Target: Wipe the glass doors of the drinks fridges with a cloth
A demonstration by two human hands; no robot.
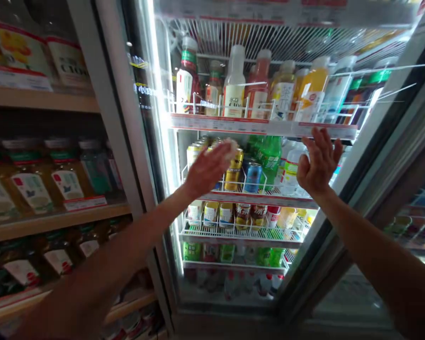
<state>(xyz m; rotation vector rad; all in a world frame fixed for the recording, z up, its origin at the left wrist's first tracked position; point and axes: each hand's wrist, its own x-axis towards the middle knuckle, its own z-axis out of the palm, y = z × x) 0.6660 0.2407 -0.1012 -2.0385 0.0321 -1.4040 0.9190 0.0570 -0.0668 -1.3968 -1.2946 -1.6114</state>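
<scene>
My left hand [209,169] reaches into the lit drinks fridge with its fingers stretched out, slightly blurred. It is in front of the cans on the second shelf, close to a gold can [234,171]. A pale patch shows at its fingertips; I cannot make out what it is. A blue can [252,177] and green bottles [269,153] stand to its right. My right hand [318,163] is raised with fingers apart, holding nothing visible. It is just below the right part of the upper shelf edge [283,127], in front of clear bottles [293,165].
Juice bottles [233,89] line the top shelf behind a wire rail. Lower racks hold more cans [210,215] and green packs [191,250]. At left, a wooden shelf [56,218] carries bottles. A dark door frame [343,203] borders the fridge at right.
</scene>
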